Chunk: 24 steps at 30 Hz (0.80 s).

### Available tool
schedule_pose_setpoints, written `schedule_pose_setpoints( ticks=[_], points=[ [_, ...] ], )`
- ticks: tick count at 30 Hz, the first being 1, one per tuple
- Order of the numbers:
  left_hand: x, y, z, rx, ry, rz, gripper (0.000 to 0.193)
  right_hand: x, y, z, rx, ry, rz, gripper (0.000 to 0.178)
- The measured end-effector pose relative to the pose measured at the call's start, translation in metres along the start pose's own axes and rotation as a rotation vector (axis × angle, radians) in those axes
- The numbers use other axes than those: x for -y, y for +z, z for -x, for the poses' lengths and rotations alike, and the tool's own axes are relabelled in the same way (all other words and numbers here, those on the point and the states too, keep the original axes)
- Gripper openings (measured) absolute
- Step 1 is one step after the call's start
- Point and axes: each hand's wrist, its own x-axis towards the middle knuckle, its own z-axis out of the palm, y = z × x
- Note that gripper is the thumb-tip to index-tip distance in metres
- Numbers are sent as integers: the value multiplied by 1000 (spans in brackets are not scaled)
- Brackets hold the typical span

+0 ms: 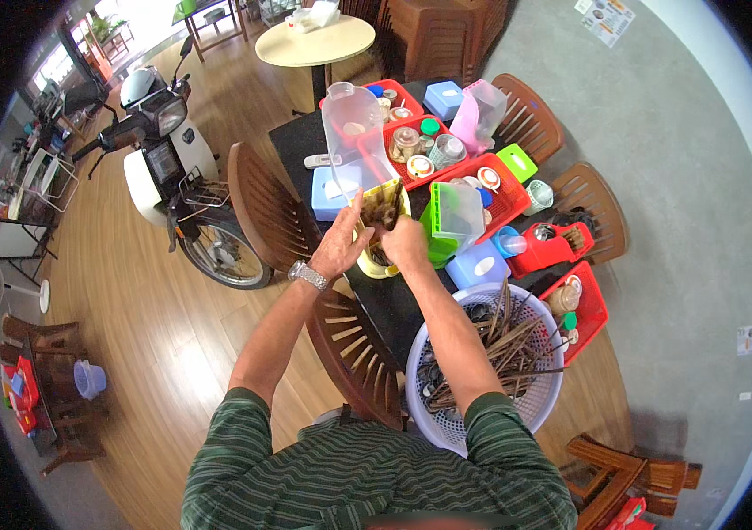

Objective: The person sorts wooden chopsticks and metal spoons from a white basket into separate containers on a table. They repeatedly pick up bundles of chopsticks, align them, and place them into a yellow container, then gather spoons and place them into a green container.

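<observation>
A yellow container (pixel 381 270) stands at the near edge of the black table, its tall clear lid (pixel 354 124) tipped up behind it. Brown chopsticks (pixel 382 203) are bunched inside. My left hand (pixel 339 245) grips the container's left side, fingers along its rim. Closed at the right of the opening, my right hand (pixel 406 245) is on the chopsticks; its fingertips are partly hidden. Below my right forearm, a lavender basket (pixel 417 389) holds more loose chopsticks (pixel 513 340) and metal spoons (pixel 433 375).
Right of the container stands a green container (pixel 436 238) with a clear lid. Red baskets (pixel 517 212) of jars, blue tissue boxes (pixel 478 267) and a pink pitcher (pixel 473 124) crowd the table (pixel 374 305). Brown chairs (pixel 349 353) border it; a motorbike (pixel 173 168) is parked left.
</observation>
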Motion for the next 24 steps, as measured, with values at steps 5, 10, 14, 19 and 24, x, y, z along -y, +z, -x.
schedule_pose_setpoints(
  ticks=[5,10,14,19,24],
  points=[
    [-4,3,3,-7,-30,20,81,0,13,6,-84,-33,-90,36],
    [3,0,-6,23,9,-17,81,-5,11,2,-41,-158,-197,36],
    [4,2,-6,0,32,-10,84,-10,11,1,-1,-196,-210,34],
    [-2,3,-6,-109,90,-35,88,-16,19,1,-22,-185,-238,30],
    [-9,-7,-11,73,-62,-50,88,-2,1,0,-256,-203,-350,30]
  ],
)
